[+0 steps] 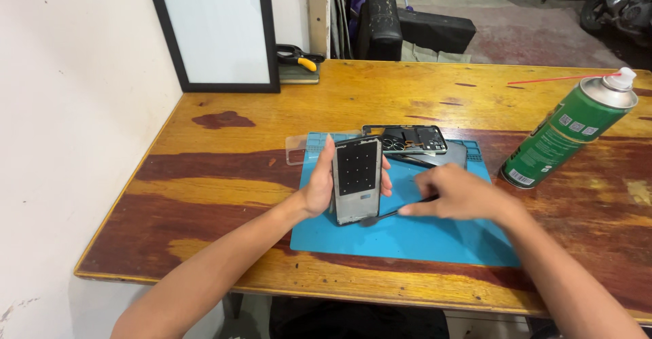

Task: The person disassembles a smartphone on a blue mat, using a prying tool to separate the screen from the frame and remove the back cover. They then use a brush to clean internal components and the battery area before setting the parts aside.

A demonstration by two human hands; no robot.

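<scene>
Phone frame (356,179), grey with a black dotted panel, stands gripped in left hand (319,188); right hand (456,195) pinches a thin tool (388,215).

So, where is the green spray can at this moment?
In the head view, the green spray can stands tilted on the wooden table at the far right, just beyond the right edge of the blue mat and past the right hand.

Bright, even daylight — soft shadows, sharp focus, slight edge distortion.
</scene>
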